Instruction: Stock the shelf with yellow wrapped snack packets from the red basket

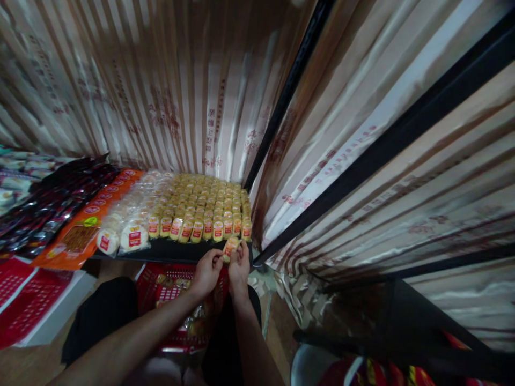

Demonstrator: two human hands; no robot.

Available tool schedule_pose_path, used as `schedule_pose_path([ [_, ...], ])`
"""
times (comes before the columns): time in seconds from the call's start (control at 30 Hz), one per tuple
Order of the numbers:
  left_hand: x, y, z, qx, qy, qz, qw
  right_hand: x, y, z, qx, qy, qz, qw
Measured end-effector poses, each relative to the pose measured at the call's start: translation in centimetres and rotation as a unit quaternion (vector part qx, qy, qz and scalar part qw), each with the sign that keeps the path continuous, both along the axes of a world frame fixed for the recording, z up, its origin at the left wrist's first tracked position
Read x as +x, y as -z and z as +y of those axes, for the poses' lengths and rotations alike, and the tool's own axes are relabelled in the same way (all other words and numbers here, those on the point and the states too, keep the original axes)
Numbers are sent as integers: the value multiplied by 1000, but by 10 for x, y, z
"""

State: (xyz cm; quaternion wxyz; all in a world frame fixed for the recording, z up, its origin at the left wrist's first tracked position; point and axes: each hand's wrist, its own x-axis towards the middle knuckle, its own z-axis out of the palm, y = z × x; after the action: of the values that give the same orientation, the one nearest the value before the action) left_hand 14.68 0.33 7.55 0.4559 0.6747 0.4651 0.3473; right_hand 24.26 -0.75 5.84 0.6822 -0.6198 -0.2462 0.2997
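Between my two hands is a small yellow wrapped snack pack (230,250) with a red and orange label, held just in front of the shelf edge. The fingers of my left hand (208,272) pinch its left side. My right hand (240,266) grips its right side, fingers curled over it. Right behind stand tight rows of similar yellow snack packs (197,230) on the dark shelf (173,250). Below my forearms, a red plastic basket (151,276) holds more wrapped packs (197,326), partly hidden by my left arm.
Left of the yellow rows lie round white packs (134,237), an orange snack bag (76,236) and dark shiny packets (52,209). A red and white box (40,300) is at lower left. Black metal posts (341,198) and a striped curtain (181,96) stand behind and right.
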Motion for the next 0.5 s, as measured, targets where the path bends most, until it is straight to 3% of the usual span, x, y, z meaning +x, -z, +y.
schedule_pose_path([
  [0.17,26,3,16,35,-27,1,999,19,-1,16,-45,20,-182,982],
  [0.3,40,11,22,41,-41,-20,998,27,-1,21,-88,51,-343,934],
  [0.4,45,18,26,29,-35,-31,998,28,-1,23,-116,69,-393,910],
  [0.5,48,21,30,19,-32,-24,999,29,1,24,-127,69,-400,905],
])
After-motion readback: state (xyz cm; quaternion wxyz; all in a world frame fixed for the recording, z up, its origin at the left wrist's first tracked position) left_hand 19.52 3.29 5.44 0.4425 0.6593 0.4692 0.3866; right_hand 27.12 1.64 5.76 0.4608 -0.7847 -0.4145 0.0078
